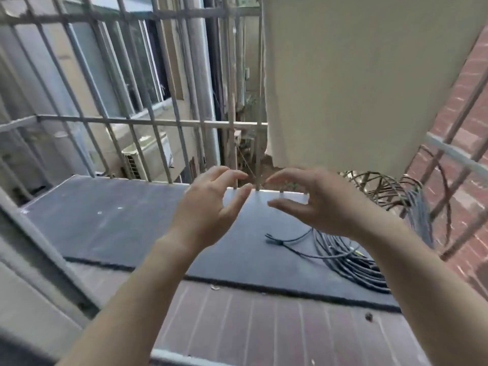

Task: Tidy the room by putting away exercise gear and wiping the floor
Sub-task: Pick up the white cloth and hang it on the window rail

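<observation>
Beige cloth (356, 75), one, left hand (208, 210), right hand (319, 204), maybe one coil (353, 262)

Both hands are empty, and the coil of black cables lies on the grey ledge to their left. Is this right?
No. The head view shows the coil of black cables on the grey ledge to their right. The left hand and right hand are empty.

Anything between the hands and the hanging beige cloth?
Nothing visible. The left hand and right hand are open, raised just under the lower edge of the beige cloth, with only air up to it. The black cable coil lies lower right, off that path; the metal bars stand behind.
</observation>
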A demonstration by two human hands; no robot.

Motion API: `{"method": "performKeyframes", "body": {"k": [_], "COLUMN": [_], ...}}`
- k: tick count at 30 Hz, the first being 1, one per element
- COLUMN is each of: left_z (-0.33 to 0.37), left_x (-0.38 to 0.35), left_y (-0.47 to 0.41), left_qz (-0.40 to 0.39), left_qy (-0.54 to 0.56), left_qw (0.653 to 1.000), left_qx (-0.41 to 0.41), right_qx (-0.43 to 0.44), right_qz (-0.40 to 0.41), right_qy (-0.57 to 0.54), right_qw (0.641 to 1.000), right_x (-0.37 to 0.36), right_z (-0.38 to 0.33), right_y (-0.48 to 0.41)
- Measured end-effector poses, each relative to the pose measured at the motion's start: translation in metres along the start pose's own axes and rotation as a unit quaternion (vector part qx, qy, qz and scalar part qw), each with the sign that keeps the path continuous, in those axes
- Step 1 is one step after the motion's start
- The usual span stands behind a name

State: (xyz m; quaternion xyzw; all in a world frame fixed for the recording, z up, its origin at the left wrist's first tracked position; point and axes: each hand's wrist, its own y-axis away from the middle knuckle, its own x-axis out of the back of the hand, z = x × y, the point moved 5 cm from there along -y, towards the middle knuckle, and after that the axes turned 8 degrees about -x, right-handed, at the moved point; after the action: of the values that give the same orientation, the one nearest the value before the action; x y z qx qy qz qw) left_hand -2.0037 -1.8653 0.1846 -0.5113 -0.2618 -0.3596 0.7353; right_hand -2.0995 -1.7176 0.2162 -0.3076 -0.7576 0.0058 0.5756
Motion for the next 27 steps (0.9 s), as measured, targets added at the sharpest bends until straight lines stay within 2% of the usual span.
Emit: {"method": "performKeyframes", "body": {"k": [8,14,18,27], "left_z": [-0.027,-0.013,0.009,0.090], "left_x": [-0.008,-0.019,-0.026,-0.025], "left_y": [0.110,0.187,0.230,0.312], "left_qz": [-0.016,0.000,-0.021,0.038], "left_qy": [-0.012,0.003,-0.020,-0.061], "left_qw": [0.991,0.967,0.943,0.895], "left_qx": [0.131,0.256,0.332,0.440], "right_qx": [-0.011,0.003,0.049,0.184], "right_qz": [-0.105,-0.176,-0.253,-0.339], "right_qy": [-0.087,-0.133,-0.151,-0.155], "right_qw": [0.991,0.975,0.954,0.910], "right_x": [-0.086,-0.121,-0.145,-0.158], "right_z": [-0.011,-0.012,-0.021,-0.047], "right_y": [0.043,0.081,0.107,0.160]}}
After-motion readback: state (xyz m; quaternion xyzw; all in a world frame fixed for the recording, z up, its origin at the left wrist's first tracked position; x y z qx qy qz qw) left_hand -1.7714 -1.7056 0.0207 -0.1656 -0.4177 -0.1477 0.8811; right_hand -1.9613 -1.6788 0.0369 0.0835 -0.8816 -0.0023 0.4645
